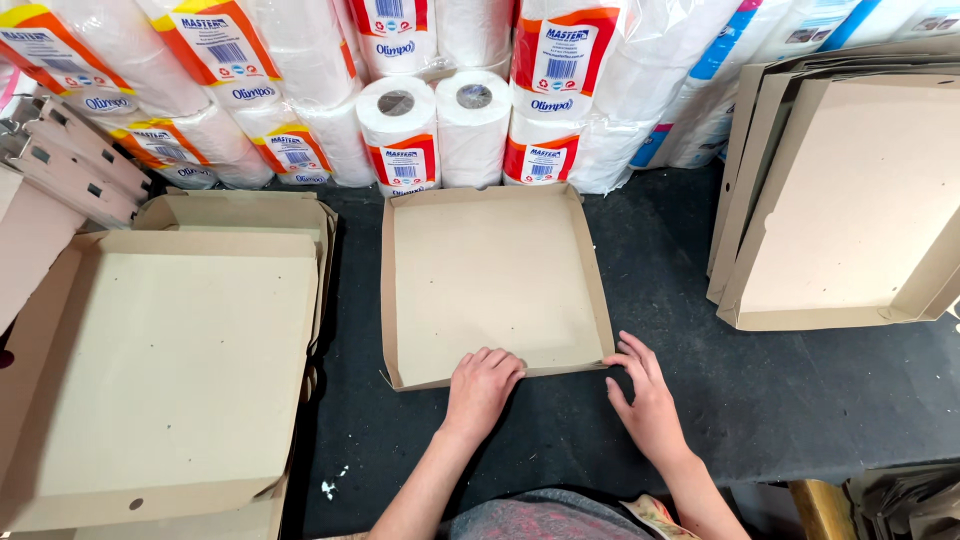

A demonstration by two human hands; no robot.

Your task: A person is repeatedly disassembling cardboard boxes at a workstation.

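Note:
A shallow brown cardboard tray [490,270], a flat box with its side flaps folded up, lies in the middle of the dark table [680,400]. My left hand [482,385] rests curled on the tray's near edge, fingers pressing the front flap. My right hand [640,395] lies with its fingers apart at the tray's near right corner, fingertips touching the cardboard. Neither hand lifts anything.
A stack of folded cardboard boxes [170,370] fills the left side. More flat cardboard blanks [850,200] lean at the right. Wrapped packs of paper rolls [420,110] stand in a row along the back. A wooden edge [820,505] shows at the bottom right.

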